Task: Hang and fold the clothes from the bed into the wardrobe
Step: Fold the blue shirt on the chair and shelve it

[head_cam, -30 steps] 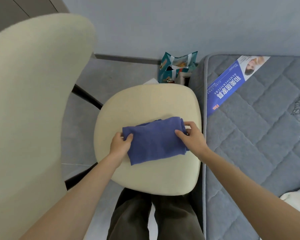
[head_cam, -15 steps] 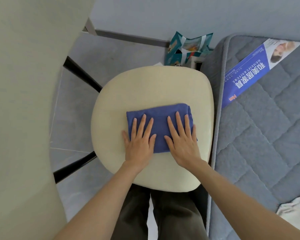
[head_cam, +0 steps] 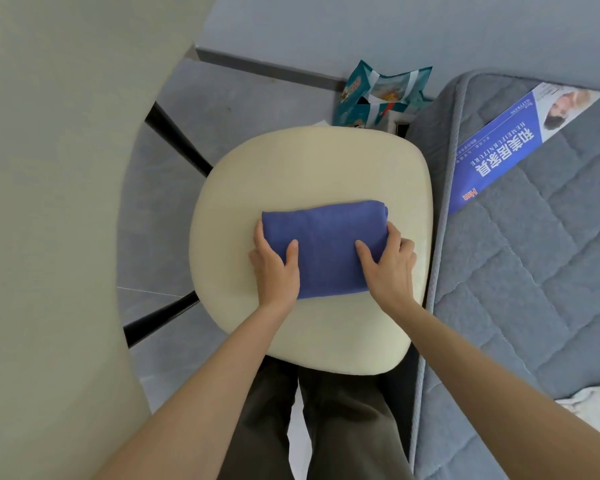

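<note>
Shifting from flat pressing, left hand (head_cam: 274, 271) and right hand (head_cam: 390, 268) now clasp the folded blue garment (head_cam: 326, 247) endwise, apparently for lifting.

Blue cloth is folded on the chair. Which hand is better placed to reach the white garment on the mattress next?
Right, likely. The right hand grips the blue cloth at its end beside the mattress, where the white garment lies; the left hand grips the far end.
</note>
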The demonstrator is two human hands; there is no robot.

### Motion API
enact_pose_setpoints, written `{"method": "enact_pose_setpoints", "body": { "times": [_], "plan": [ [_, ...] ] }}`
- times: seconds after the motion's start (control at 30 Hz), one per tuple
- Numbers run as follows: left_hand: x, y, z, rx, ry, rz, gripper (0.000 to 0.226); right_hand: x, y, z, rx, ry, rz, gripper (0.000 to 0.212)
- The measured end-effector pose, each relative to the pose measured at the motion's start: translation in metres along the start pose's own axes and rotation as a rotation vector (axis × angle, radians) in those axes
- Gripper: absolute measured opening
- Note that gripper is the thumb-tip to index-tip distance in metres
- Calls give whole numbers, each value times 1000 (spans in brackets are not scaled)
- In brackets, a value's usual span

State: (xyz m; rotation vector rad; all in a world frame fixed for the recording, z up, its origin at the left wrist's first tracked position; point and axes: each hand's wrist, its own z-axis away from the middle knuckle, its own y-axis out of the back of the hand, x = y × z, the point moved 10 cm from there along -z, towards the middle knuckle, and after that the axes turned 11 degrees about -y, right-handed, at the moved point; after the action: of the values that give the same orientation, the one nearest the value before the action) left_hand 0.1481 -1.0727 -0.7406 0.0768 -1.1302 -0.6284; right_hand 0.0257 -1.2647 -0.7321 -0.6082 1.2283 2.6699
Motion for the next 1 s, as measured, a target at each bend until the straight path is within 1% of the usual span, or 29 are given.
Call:
{"method": "enact_pose_setpoints", "body": {
  "times": [0.1, 0.17, 0.3, 0.4, 0.53, 0.67, 0.77, 0.87, 1.0],
  "plan": [
    [-6, -3, -6, -62, 18, -26, 63, 0, -10, 0, -48, -88, -117, 65],
    [-12, -1, -7, -74, 50, -58, 62, -2, -15, 1, -73, -89, -161, 64],
    [-10, 8, -2, -53, 70, -29, 58, -1, -13, 9, -104, -70, -229, 64],
    [10, 14, 6, -54, 28, -16, 57, -9, 8, 25, -71, -8, -268, 61],
    [53, 26, 27, -64, -41, 38, 57, -23, 53, 59, -46, 56, -385, 58],
    [109, 47, 61, -72, -163, 62, 59, -41, 108, 106, 10, 173, -418, 60],
    [146, 68, 98, -80, -258, 82, 63, -49, 146, 144, 16, 266, -437, 62],
    [173, 94, 142, -47, -345, 119, 63, -54, 175, 186, 14, 360, -474, 63],
    [193, 137, 203, 40, -372, 168, 60, -65, 202, 245, -32, 473, -499, 63]
  ]
}}
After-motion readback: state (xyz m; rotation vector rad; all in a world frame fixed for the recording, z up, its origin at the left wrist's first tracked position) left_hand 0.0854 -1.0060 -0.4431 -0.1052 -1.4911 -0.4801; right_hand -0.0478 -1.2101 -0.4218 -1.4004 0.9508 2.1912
